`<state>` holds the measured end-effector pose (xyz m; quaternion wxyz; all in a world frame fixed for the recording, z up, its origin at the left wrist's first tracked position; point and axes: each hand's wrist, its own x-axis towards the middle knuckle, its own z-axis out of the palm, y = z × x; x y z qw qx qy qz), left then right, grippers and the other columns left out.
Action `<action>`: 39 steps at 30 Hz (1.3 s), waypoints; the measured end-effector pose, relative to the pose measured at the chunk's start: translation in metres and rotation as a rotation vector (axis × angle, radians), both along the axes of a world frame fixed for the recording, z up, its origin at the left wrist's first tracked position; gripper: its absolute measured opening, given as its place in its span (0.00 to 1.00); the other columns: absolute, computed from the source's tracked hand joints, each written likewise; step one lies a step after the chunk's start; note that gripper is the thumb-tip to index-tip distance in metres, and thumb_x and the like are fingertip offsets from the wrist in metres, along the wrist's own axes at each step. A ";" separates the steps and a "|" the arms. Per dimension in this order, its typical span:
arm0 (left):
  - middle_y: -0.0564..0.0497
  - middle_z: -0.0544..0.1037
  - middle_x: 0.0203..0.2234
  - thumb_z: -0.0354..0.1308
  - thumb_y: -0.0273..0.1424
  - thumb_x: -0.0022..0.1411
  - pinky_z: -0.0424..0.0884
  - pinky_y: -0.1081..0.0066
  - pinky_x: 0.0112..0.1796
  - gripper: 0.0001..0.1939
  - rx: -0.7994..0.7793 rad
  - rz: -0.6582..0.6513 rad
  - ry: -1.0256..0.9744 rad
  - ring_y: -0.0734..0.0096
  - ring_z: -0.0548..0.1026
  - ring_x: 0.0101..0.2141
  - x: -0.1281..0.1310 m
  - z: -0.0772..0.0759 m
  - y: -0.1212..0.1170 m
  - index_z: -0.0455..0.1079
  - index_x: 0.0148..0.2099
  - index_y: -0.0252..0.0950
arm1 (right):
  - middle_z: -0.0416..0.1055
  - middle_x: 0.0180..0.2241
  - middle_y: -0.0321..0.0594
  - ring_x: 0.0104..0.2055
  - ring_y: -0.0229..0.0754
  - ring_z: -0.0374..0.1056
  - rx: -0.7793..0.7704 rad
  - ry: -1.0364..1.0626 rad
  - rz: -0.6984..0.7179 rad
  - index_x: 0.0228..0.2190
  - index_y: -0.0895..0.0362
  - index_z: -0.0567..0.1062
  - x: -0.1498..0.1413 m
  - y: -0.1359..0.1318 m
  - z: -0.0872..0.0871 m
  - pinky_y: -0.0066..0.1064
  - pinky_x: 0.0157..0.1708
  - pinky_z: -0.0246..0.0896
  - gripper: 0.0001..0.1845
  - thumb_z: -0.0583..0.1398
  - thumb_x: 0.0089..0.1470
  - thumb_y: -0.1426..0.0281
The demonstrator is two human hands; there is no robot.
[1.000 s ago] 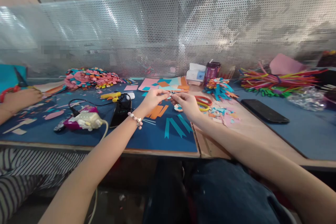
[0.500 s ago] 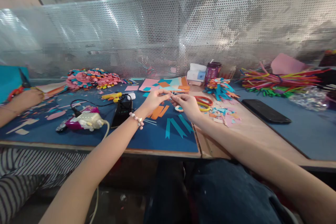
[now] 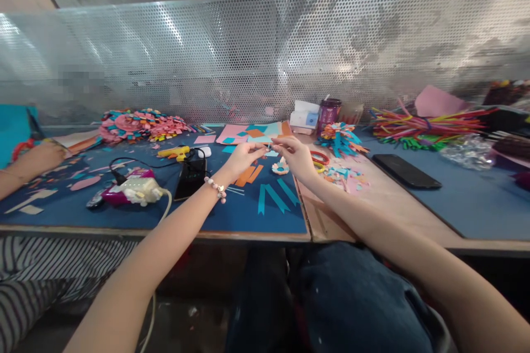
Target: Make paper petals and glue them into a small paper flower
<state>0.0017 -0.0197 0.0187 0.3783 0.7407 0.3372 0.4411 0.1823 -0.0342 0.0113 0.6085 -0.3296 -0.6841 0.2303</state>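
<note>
Over the blue mat, my left hand and my right hand meet fingertip to fingertip. Both are closed in a pinch on a small, thin white strip, most of it hidden by the fingers. Just below my right hand lies a small scalloped paper rosette with a pale edge and a blue centre. Orange paper strips are under the hands, and blue notched paper strips lie nearer the front edge. Thin white strips rest beside my left wrist.
A yellow glue gun, a phone and a power strip lie left. A co-worker's hand is by red-handled scissors. Right are red-handled scissors, a purple cup and a black phone.
My right hand has shifted its fingers, lifting a little, and more of the rosette shows beneath it. The crossed white ends seen earlier are less visible. The view has turned slightly right.
</note>
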 end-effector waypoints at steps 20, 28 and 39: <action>0.44 0.77 0.37 0.57 0.39 0.59 0.65 0.74 0.28 0.14 0.007 -0.008 0.041 0.69 0.74 0.35 0.000 -0.001 0.001 0.73 0.39 0.32 | 0.74 0.36 0.41 0.35 0.39 0.68 -0.023 -0.040 -0.046 0.37 0.54 0.80 0.000 -0.003 0.000 0.31 0.35 0.64 0.14 0.62 0.51 0.61; 0.44 0.77 0.36 0.58 0.40 0.58 0.65 0.73 0.28 0.15 0.020 0.017 0.061 0.69 0.74 0.34 -0.001 -0.003 0.003 0.73 0.39 0.32 | 0.75 0.33 0.40 0.31 0.39 0.69 -0.059 -0.037 -0.055 0.34 0.55 0.80 0.000 -0.003 -0.001 0.31 0.33 0.65 0.13 0.61 0.52 0.60; 0.46 0.77 0.33 0.58 0.39 0.58 0.66 0.73 0.30 0.13 0.037 0.044 0.101 0.72 0.72 0.30 0.000 0.000 -0.002 0.74 0.38 0.33 | 0.73 0.27 0.39 0.27 0.38 0.67 -0.131 -0.037 -0.046 0.32 0.57 0.78 0.000 -0.004 0.001 0.30 0.27 0.65 0.15 0.60 0.52 0.58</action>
